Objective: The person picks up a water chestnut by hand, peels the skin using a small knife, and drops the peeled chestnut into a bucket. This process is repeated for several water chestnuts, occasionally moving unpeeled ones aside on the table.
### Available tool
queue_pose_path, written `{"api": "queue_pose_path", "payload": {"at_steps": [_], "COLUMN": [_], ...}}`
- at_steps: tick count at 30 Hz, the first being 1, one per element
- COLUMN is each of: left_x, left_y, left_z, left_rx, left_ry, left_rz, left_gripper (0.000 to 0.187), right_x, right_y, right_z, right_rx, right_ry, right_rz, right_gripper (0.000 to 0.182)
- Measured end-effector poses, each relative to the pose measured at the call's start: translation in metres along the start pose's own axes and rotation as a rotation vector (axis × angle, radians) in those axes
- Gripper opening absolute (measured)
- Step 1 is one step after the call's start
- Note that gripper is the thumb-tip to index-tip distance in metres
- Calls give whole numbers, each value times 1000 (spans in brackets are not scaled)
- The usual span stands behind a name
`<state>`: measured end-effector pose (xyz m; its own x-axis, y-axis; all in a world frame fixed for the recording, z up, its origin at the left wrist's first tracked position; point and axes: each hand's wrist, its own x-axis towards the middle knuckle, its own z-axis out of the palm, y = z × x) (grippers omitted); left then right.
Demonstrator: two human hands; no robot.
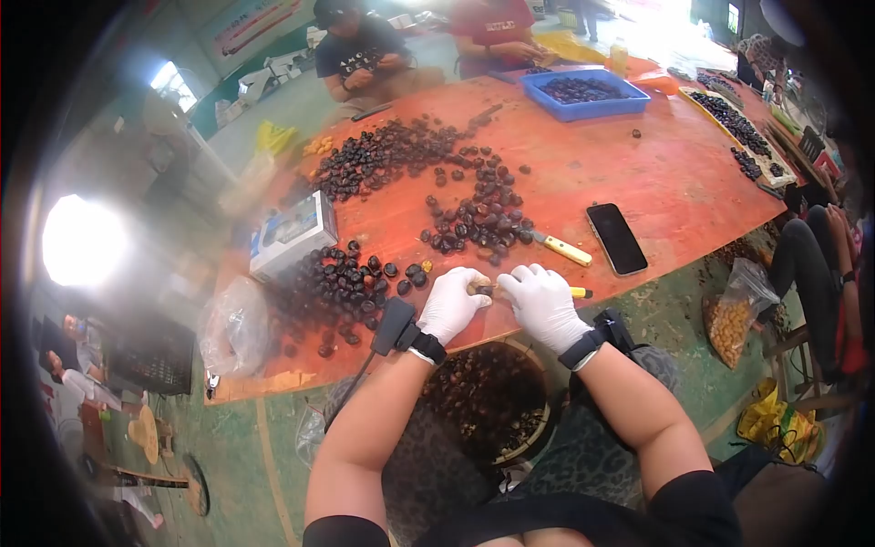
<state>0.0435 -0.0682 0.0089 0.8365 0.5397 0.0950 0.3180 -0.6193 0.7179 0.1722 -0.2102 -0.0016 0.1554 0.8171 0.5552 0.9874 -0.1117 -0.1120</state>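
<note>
My left hand, in a white glove, is closed around a small dark plum-like fruit near the table's front edge. Close beside it, my white-gloved right hand has its fingers pinched together at the fruit. A yellow handle with a black end pokes out past the right hand; it looks like a knife's, and the blade is hidden. Just beyond lies another knife with a cream handle, by a pile of dark fruits. Left of my hands is a second pile.
Below the table edge, between my legs, stands a round tub of dark scraps. A phone lies to the right, a white box to the left. A blue tray of fruit sits farther back. Two people sit across the table.
</note>
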Motion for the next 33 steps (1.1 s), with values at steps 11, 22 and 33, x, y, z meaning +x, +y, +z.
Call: {"api": "queue_pose_path", "payload": {"at_steps": [11,22,33], "left_x": [2,1,50], "left_y": [-2,-12,-19], "left_z": [2,-14,-26], "left_rx": [-74,228,414], "left_ry": [29,126,274], "left_rz": [-104,54,-105], "left_gripper": [33,11,30], "right_x": [-1,-8,-8], "right_y": [-2,-4,2], "right_z": [-1,-8,-6], "right_rx": [-24,-57,-23], "right_ry": [-10,-165,-78], "right_rz": [33,131,173], "right_gripper": [12,10,10]}}
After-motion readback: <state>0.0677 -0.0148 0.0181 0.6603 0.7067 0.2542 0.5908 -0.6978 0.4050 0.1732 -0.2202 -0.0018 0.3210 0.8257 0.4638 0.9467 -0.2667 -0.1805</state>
